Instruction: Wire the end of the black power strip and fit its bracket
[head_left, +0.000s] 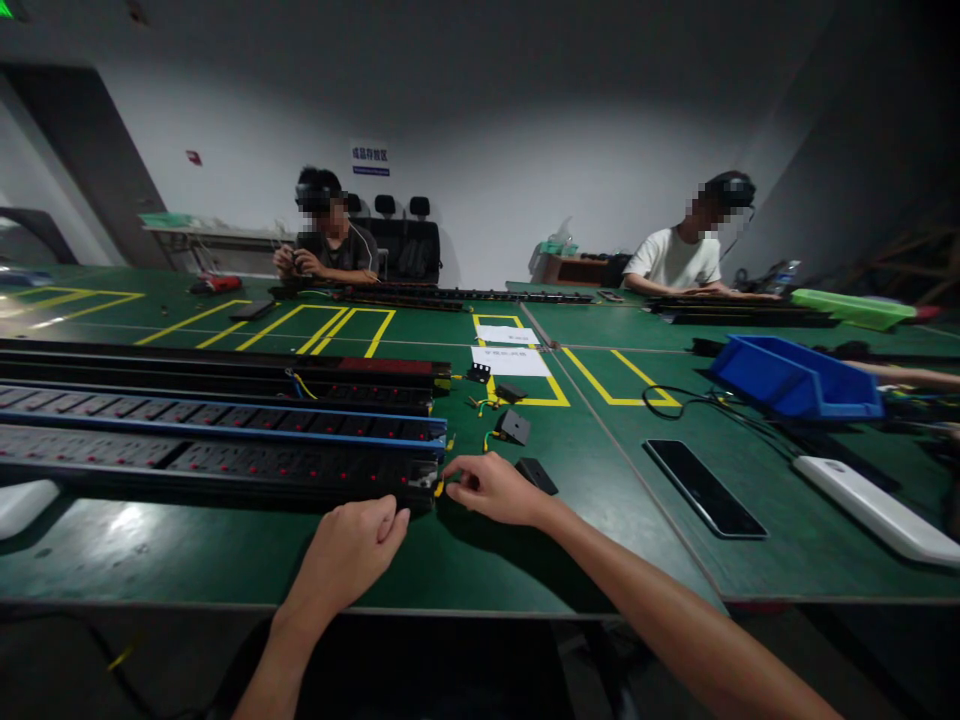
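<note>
Nearest me lies a long black power strip [292,465] with rows of sockets and small red dots. My left hand [345,550] is curled closed by its front edge, near the right end; whatever its fingers hold, if anything, is hidden. At that open end, my right hand [491,487] has thumb and index finger bent together at a short yellow wire [439,489]. Beyond lies a blue-edged power strip [225,415], its end also showing a yellow wire. Small black end caps [513,427] sit to the right, one close behind my right hand [536,475].
Another black strip [360,367] lies further back. On the right are a phone [705,487], a white power bank [877,510], a black cable and a blue bin [795,378]. Paper labels [510,361] lie mid-table. Two people sit across the green table; another person's arm shows at right.
</note>
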